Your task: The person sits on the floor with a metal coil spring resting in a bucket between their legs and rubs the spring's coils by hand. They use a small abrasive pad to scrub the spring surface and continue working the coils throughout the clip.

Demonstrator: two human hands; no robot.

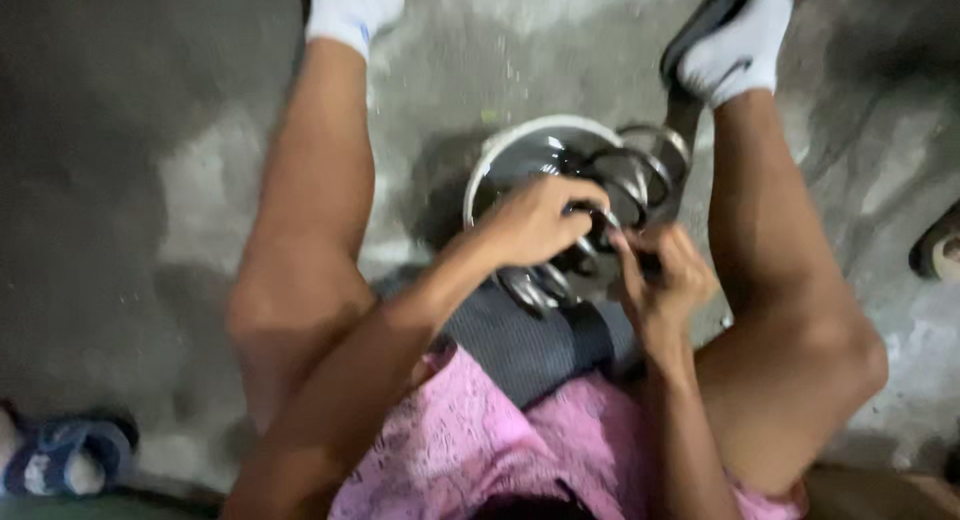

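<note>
A round metal bowl-like part with a pale rim (492, 158) stands on the concrete floor between my bare legs. Several dark shiny metal rings (652, 168) are stacked in and beside it. My left hand (535, 223) curls over the ring assembly at its centre. Just to its right, my right hand (668, 280) pinches the same assembly, fingertips almost touching the left hand. More ring edges (535, 288) show below my left wrist. The picture is blurred, so the small parts under my fingers are unclear.
A dark ribbed mat (520, 345) lies under the parts, against my pink shorts (455, 450). My feet in white socks (745, 50) flank the work, the right in a black slide. A blue sandal (65, 458) lies at lower left; a dark object (940, 252) sits at the right edge.
</note>
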